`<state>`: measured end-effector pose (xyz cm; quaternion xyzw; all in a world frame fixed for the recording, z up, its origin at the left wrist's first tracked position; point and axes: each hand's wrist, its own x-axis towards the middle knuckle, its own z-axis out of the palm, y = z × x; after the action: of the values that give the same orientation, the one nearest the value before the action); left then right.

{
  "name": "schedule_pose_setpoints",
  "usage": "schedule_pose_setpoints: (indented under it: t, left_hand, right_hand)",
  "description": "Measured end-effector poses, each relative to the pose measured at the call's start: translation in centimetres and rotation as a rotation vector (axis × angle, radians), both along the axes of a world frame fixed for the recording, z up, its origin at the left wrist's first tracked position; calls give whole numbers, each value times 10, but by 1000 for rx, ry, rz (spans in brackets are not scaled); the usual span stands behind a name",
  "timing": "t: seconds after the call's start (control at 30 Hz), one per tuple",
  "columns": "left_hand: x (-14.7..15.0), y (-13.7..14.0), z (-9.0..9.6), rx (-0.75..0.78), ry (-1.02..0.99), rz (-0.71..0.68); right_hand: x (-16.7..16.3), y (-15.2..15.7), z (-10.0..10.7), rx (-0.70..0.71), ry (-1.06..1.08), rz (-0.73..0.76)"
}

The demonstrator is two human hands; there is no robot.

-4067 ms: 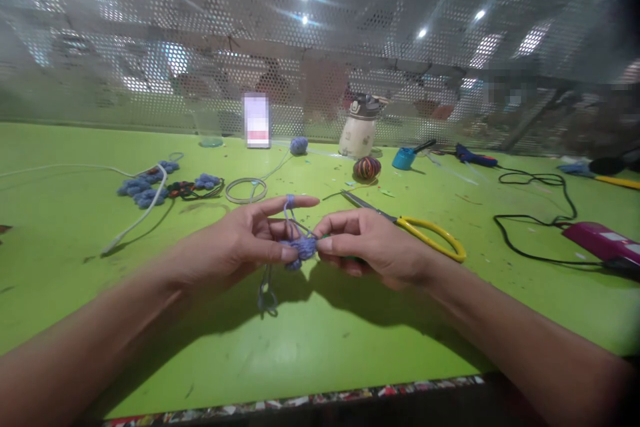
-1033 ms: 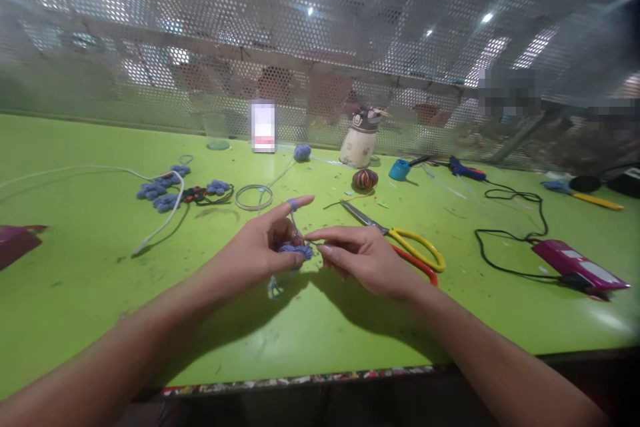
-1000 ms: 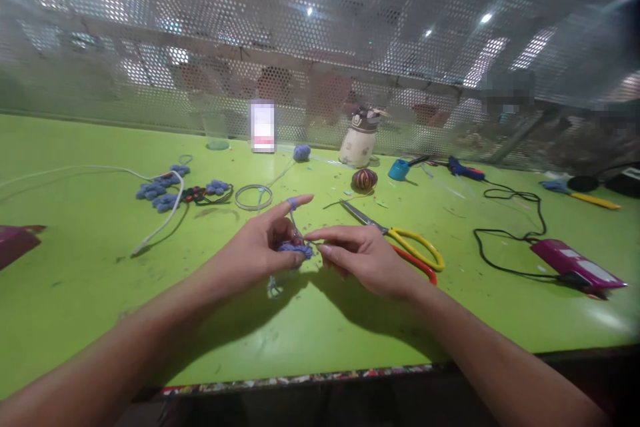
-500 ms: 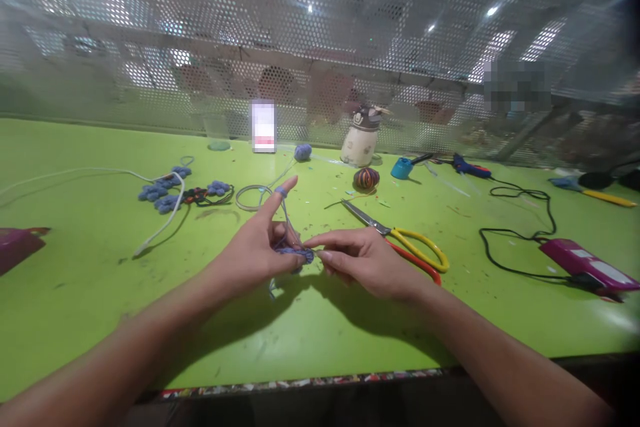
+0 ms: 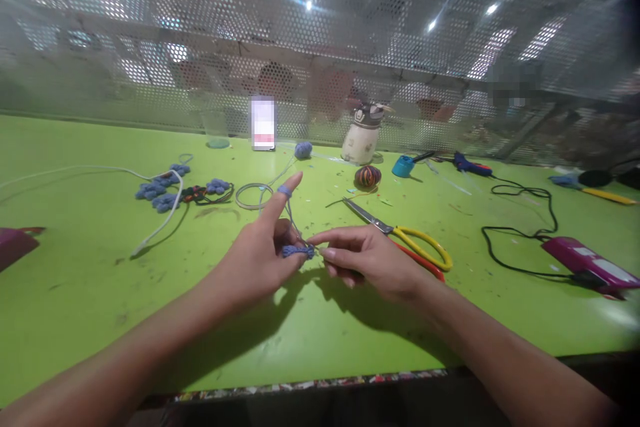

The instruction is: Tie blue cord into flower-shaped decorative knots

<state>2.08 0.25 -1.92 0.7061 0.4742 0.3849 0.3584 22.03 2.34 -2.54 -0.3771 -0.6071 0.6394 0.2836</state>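
Observation:
Between its thumb and fingers, my left hand (image 5: 260,247) pinches a small blue-violet crochet piece (image 5: 295,251). Yarn (image 5: 290,210) wraps round its raised index finger and runs down to the work. At the right end of the piece, my right hand (image 5: 367,253) is closed in a pinch on a thin crochet hook (image 5: 313,244), mostly hidden by the fingers. The strand leads back to a blue-violet yarn ball (image 5: 303,150). Scissors (image 5: 395,230) with yellow and red handles lie just beyond my right hand.
Blue crocheted flowers (image 5: 165,193) and a white cable (image 5: 177,197) lie left. Behind are a propped phone (image 5: 263,123), a clear cup (image 5: 217,130), a multicoloured yarn ball (image 5: 367,177) and a jar (image 5: 361,140). To the right are a glue gun (image 5: 470,165) and a magenta power bank (image 5: 587,263).
Both hands stay together at the crochet piece, with only slight shifts of the fingers. The piece sits a little flatter, and the loose strand below it no longer shows.

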Motion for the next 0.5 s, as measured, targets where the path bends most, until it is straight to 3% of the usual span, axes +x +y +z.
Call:
schedule_pose_setpoints:
  t: [0.3,0.5]
  left_hand:
    - [4,-5,-17,470,113,173]
    - [5,-9,-24,526,177,162]
  right_hand:
    - [-11,-7,-4,-9,112,-178]
    - [-17,-11,-8,-17,179,-231]
